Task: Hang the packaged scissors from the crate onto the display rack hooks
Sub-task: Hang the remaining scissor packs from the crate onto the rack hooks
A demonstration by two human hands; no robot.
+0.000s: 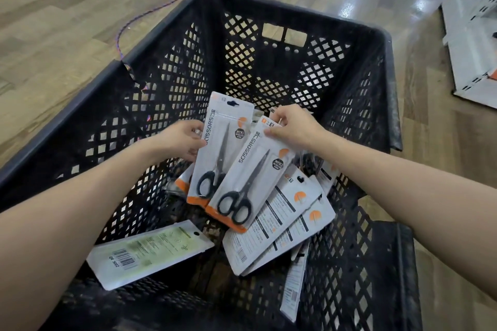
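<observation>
I'm leaning over the black crate [357,67] on the wood floor [67,8], both arms down inside it, and there's a loose heap of packs at the bottom: several lying face down showing their printed backs [271,226], and 1 greenish pack [145,250] off by itself toward my left. Out to my far right I catch a white slotted panel [473,43] lying on the floor; whether that's part of the display rack I can't say, and I see no hooks from here. Now the 2 packs that matter. My left hand [180,140] has its fingers curled round the left edge of 1 pack of scissors [215,153], gripping it about halfway up. My right hand [293,126] pinches the top corner of the second pack of scissors [250,180], thumb on the front, which overlaps the first along its right side. Both packs stand with their long axis running away from me, handles toward me, hang holes at the far end. The first pack's hang slot [233,102] is clear above my left grip; the second pack's hole I can't see, my right fingers cover that end. So I reckon the first pack is readier for a hook, hole end leading.
</observation>
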